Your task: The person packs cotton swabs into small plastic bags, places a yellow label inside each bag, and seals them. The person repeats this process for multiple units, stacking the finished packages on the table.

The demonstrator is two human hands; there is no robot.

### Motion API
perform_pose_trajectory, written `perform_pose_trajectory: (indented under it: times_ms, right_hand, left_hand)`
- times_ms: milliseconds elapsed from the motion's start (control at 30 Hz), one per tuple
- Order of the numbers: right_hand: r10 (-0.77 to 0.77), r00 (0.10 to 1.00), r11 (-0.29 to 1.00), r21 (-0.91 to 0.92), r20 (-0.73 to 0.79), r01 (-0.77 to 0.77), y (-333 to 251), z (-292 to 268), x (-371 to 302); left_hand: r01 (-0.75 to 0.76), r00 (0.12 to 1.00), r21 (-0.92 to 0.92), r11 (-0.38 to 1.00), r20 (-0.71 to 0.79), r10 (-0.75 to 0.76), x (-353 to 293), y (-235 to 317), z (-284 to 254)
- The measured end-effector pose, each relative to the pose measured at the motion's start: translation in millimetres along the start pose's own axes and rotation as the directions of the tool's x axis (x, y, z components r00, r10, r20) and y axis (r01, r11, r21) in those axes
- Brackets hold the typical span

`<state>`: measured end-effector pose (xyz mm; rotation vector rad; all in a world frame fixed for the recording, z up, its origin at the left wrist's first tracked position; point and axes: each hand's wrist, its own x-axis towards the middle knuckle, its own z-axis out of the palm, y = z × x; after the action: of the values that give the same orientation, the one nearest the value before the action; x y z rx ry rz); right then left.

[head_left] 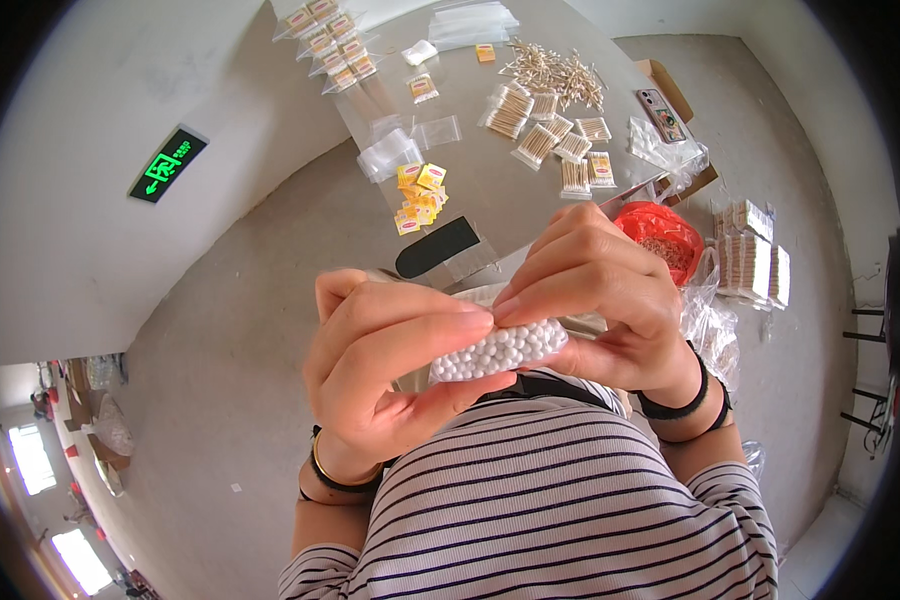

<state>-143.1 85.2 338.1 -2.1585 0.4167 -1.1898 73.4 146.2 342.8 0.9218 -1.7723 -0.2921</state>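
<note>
Close in front of my chest, a bundle of cotton swabs point(498, 350) in clear film shows its round white tips toward me. My left hand point(390, 350) is closed on its left end, thumb below and fingers above. On the right end, my right hand point(600, 300) pinches the upper edge with its fingertips, and its thumb lies along the side. The fingertips of both hands meet at the top edge of the bundle. The rest of the bundle is mostly hidden behind the hands.
The grey table point(370, 105) holds loose swabs point(555, 75), bagged swab bundles point(538, 143), yellow cards point(420, 198), clear bags point(390, 155), a black pad point(438, 247) and a phone point(662, 114). A red bag point(660, 238) and stacked swab packs point(748, 255) stand right.
</note>
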Motion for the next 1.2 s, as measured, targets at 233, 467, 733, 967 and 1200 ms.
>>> perform_pose_trajectory:
  times_ms: [233, 467, 733, 967, 1200]
  right_hand:
    - [0.111, 0.992, 0.990, 0.076, 0.060, -0.116, 16, 3, -4]
    - [0.424, 0.883, 0.828, 0.309, 0.201, -0.468, 32, 26, -24]
    - [0.495, 0.868, 0.607, 0.725, -0.025, -0.326, 40, 34, -26]
    - [0.452, 0.848, 0.878, 0.305, -0.277, -0.368, 40, 52, -17]
    - [0.471, 0.825, 0.870, 0.323, -0.313, -0.374, 25, 57, -6]
  left_hand:
    - [0.024, 0.997, -0.053, 0.998, -0.066, -0.027, -8, -8, 1]
    - [0.074, 0.973, -0.264, 0.962, -0.190, -0.127, -22, -21, 10]
    - [0.354, 0.924, -0.227, 0.907, -0.065, -0.377, -27, -30, 12]
    - [0.463, 0.815, -0.692, 0.553, 0.086, -0.573, -24, -30, 29]
    - [0.487, 0.787, -0.729, 0.481, 0.128, -0.603, -18, -19, 35]
